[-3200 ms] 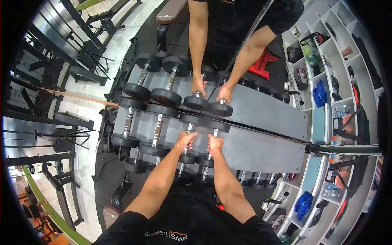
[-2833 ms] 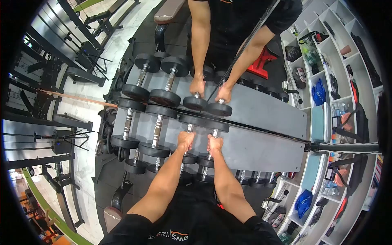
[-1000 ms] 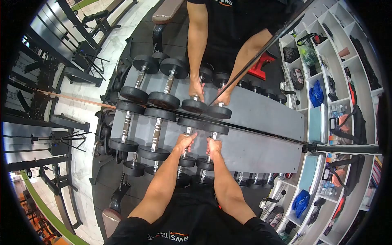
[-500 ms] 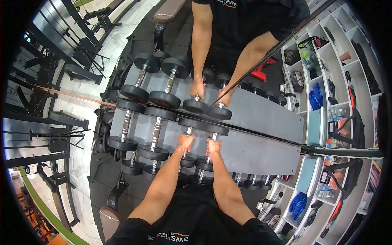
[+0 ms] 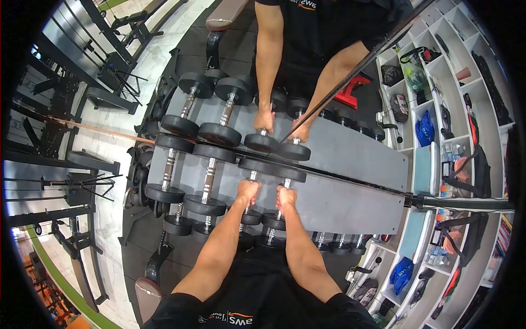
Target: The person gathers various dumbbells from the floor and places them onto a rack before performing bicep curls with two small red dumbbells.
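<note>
Two black dumbbells with chrome handles lie side by side on the grey rack shelf. My left hand (image 5: 249, 192) is wrapped round the handle of the left dumbbell (image 5: 255, 165). Round the handle of the right dumbbell (image 5: 289, 174) my right hand (image 5: 286, 197) is closed. The two far heads sit close together, near the mirror's lower edge. Part of each handle is hidden under my fingers. Left of my hands rest two more dumbbells, a nearer one (image 5: 209, 174) and an outer one (image 5: 170, 168).
The grey shelf (image 5: 350, 203) extends to the right. A mirror (image 5: 350, 137) behind it reflects my arms and the rack. Several smaller dumbbells (image 5: 341, 243) stand on a lower level. White cubbies (image 5: 438, 219) hold bags and bottles at right; gym machines (image 5: 76, 192) stand at left.
</note>
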Demonstrator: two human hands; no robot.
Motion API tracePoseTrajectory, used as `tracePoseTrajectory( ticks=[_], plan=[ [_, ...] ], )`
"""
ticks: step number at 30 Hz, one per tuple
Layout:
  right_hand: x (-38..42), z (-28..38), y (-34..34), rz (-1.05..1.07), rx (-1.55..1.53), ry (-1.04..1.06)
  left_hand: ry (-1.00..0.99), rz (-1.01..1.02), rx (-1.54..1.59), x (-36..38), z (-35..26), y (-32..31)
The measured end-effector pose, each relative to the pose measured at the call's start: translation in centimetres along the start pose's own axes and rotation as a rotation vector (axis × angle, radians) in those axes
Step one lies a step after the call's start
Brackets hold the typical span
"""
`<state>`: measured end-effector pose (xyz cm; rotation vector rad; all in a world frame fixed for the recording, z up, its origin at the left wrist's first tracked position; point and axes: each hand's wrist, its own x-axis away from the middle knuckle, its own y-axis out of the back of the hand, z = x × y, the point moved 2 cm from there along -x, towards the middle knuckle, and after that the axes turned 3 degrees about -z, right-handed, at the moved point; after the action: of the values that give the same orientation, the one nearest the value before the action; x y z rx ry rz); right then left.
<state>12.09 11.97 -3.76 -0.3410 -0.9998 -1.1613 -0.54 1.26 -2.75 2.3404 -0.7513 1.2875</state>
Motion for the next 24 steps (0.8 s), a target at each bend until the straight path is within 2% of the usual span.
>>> tracePoseTrajectory(
  ticks=[24],
  plan=[
    [-0.42,-0.22,0.15,0.02,-0.003,-0.004,0.028,-0.001,-0.009,0.47,-0.49,-0.01]
  ],
)
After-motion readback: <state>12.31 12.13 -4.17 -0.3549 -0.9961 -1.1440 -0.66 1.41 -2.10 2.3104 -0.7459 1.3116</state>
